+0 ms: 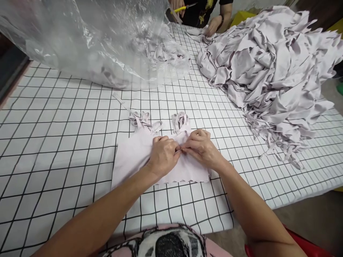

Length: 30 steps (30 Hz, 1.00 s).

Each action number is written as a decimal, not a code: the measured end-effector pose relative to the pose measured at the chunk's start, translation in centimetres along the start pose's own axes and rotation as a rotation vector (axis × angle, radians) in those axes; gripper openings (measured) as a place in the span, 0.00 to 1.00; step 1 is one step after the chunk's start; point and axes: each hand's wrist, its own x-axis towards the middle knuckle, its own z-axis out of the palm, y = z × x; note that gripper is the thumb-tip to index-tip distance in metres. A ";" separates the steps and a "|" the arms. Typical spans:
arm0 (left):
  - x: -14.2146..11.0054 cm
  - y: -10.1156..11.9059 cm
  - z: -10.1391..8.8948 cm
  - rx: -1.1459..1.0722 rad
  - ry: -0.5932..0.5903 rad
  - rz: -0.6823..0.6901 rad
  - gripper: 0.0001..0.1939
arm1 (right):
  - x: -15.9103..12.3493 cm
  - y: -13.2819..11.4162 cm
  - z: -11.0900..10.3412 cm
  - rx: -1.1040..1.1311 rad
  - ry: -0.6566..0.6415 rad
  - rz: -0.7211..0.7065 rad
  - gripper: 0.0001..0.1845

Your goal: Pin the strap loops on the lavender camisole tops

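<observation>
A pale pink cloth garment (131, 151) lies flat before me, with looped straps (181, 121) bunched at its far edge. My left hand (164, 153) is closed over the middle of the garment, thumb and fingers pinching its cloth. From the right, my right hand (200, 148) meets it with fingertips pinched together at the same spot. Between the fingertips shows a thin, light, wire-like or thread-like strand (178, 150), too small to name. The fingers hide the cloth right under them.
A checked cloth (80, 142) covers the table. Behind the garment lies a big clear plastic bag (107, 46) with similar cloth inside. A tall heap of pale garments (268, 67) fills the right side. Across the table, a person's hand (178, 7) holds yellow-handled scissors (180, 9).
</observation>
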 end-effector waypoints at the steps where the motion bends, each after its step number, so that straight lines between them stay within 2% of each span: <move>1: 0.0 0.0 0.0 -0.001 -0.004 0.002 0.08 | 0.0 0.0 -0.1 -0.035 -0.001 -0.018 0.09; 4: 0.0 -0.1 0.1 -0.003 -0.015 0.007 0.08 | 0.2 0.0 -0.7 -0.153 -0.041 -0.083 0.12; 11: 0.1 -0.3 0.1 -0.043 -0.022 0.010 0.07 | 2.1 -0.5 -2.5 -0.359 -0.255 -0.265 0.17; 13: 0.1 -0.4 0.1 -0.054 -0.017 0.008 0.08 | 2.8 -0.3 -3.3 -0.348 -0.305 -0.269 0.15; 16: 0.2 -0.4 -0.1 -0.077 -0.025 -0.002 0.11 | 3.8 0.6 -4.8 -0.277 -0.332 -0.208 0.07; 18: 0.3 -0.4 -0.2 -0.082 -0.041 -0.002 0.12 | 4.4 1.5 -5.7 -0.239 -0.295 -0.148 0.11; 21: 0.3 -0.3 -0.3 -0.088 -0.056 0.007 0.11 | 5.5 3.0 -5.9 -0.215 -0.127 -0.072 0.13; 25: 0.3 -0.4 -0.2 -0.090 -0.054 0.028 0.10 | 7.1 5.5 -3.9 -0.093 0.132 0.011 0.05; 30: 0.3 -0.5 -0.1 -0.054 -0.039 0.066 0.09 | 8.6 7.5 -0.9 0.164 0.199 0.112 0.08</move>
